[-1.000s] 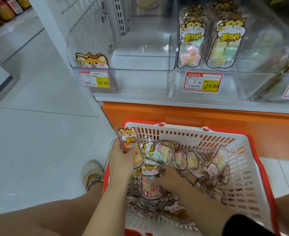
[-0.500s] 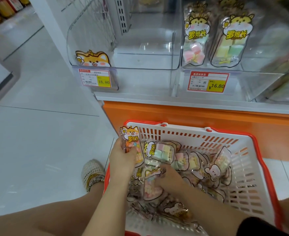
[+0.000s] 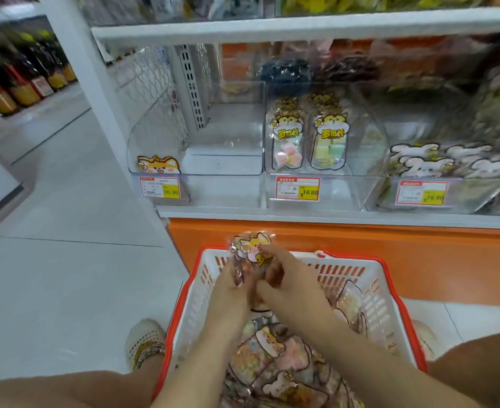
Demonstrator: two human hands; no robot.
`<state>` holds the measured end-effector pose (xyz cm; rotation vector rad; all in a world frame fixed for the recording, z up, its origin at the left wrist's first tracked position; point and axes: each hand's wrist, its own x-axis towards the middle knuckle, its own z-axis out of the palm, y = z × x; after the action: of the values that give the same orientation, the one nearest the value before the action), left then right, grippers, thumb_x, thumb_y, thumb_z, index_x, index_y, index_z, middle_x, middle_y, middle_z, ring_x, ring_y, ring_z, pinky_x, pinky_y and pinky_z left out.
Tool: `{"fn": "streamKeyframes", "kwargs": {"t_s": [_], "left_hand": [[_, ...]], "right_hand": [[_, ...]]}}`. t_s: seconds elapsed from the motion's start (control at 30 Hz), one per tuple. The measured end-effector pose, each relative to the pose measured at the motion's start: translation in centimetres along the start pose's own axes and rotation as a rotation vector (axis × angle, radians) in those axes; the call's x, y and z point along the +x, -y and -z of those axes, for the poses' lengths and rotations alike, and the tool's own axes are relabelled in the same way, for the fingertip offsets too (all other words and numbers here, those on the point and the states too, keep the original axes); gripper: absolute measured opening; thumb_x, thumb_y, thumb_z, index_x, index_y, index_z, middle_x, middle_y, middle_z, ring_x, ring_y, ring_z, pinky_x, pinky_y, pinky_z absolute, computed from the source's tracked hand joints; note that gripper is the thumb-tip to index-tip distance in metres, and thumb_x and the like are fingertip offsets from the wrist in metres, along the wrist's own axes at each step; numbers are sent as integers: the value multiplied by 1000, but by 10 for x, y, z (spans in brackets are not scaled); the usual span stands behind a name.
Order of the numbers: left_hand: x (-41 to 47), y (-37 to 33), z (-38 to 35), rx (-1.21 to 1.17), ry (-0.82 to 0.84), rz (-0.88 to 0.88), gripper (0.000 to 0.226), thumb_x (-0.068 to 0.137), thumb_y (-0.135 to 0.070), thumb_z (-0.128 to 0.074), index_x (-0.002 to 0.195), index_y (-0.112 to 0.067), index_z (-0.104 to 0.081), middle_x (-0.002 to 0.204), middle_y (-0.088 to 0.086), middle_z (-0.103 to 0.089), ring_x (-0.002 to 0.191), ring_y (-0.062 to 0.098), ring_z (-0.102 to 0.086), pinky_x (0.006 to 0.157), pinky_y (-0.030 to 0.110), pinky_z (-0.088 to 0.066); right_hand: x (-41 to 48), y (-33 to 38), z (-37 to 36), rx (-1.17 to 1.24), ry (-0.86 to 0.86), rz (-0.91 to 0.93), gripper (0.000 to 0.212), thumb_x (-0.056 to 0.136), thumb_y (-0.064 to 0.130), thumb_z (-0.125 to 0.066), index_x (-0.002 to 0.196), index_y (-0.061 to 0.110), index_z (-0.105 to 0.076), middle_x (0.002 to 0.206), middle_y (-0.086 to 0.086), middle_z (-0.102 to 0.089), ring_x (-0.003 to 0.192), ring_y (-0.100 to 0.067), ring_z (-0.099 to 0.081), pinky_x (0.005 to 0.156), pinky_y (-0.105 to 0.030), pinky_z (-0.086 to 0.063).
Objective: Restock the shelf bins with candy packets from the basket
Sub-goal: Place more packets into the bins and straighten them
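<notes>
**While the bins wait, a bunch of packets hangs over the basket**

Where the shelf (image 3: pixel 331 220) rises just behind the basket (image 3: pixel 346 269), two clear bins stand above the basket's far rim. The left bin (image 3: pixel 195 160) holds only a cartoon-dog card, and the middle bin (image 3: pixel 360 172) holds a few upright packets (image 3: pixel 287 142). Directly over the basket's far wall, the left hand (image 3: pixel 234 287) and right hand (image 3: pixel 290 284) both clutch one bunch of candy packets (image 3: pixel 251 248), fingers curled round it. Many more loose packets (image 3: pixel 272 354) lie inside the basket.

The packets look light and limp, thin glossy film round soft pastel cubes (stacked, they would likely slide apart). I would hold them across the stiffer printed header, or gently squeeze the bunch at its middle.

Each header shows a dog's head over yellow characters, seemingly 罗班长. Above the basket, the red-and-yellow price tags (image 3: pixel 298 188) read 16.80, the middle one with ¥ and 斤; the rightmost is blurred.
</notes>
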<state>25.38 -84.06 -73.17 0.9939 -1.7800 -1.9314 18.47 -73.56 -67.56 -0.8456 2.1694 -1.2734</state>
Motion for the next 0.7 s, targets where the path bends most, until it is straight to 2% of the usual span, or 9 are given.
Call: {"fn": "streamKeyframes", "kwargs": {"t_s": [0.1,0.2,0.27,0.3,0.4,0.5,0.57,0.63,0.7], "left_hand": [[-10,-15,-2,-146,-6,36,18,104,-22,-49,115,-23,-63,96,-7,-76,85,12,-73,69,32,-59],[-15,-29,3,-177,14,75,44,93,-59,-51,124,-30,-62,120,3,-71,111,23,-68,98,52,-52],[-17,-41,6,-200,-10,65,33,100,-54,-46,102,-32,-70,105,6,-73,97,23,-69,93,51,-53],[-18,-49,8,-215,-14,59,33,103,-48,-43,97,-32,-72,101,9,-73,92,22,-70,90,47,-53],[-22,-78,16,-324,85,37,40,104,-43,-40,126,-21,-65,117,10,-73,107,24,-70,100,47,-50],[-25,-108,29,-325,178,12,50,102,-50,-39,121,-15,-68,114,11,-74,107,25,-71,97,46,-54],[-22,-121,38,-255,248,-39,48,97,-55,-49,124,-19,-66,118,6,-73,112,21,-69,102,50,-49],[-14,-129,49,-124,266,-116,50,86,-52,-71,124,-21,-62,119,1,-72,114,18,-67,105,54,-46],[-3,-133,63,-32,293,-156,51,83,-34,-80,128,-20,-58,121,4,-71,116,21,-66,107,52,-45]], "right_hand": [[-8,14,4,107,1,20,42,92,26,-66,130,37,-54,77,-2,-67,72,-9,-64,68,-20,-53],[-8,20,13,49,-38,90,40,95,22,-63,134,30,-58,74,0,-68,66,-8,-61,67,-20,-51],[-7,27,20,-31,-72,133,44,92,16,-67,134,28,-59,79,6,-64,65,3,-55,65,-13,-46],[-6,33,23,-50,-88,141,48,89,15,-71,133,28,-59,88,8,-60,71,8,-53,67,-8,-44],[2,50,29,-22,-166,143,66,79,24,-83,134,36,-50,115,9,-44,92,10,-49,75,1,-38],[11,70,25,84,-167,173,80,78,35,-83,143,41,-36,131,22,-44,119,5,-45,98,-10,-39],[18,84,20,275,-89,160,75,85,24,-78,137,48,-29,108,45,-56,106,18,-54,88,-7,-46],[29,90,14,376,-34,155,85,92,17,-70,147,46,-14,94,47,-60,90,22,-59,72,-1,-45],[40,95,11,456,-21,116,85,97,24,-64,149,50,-2,116,45,-54,94,21,-58,81,-5,-45]]}}
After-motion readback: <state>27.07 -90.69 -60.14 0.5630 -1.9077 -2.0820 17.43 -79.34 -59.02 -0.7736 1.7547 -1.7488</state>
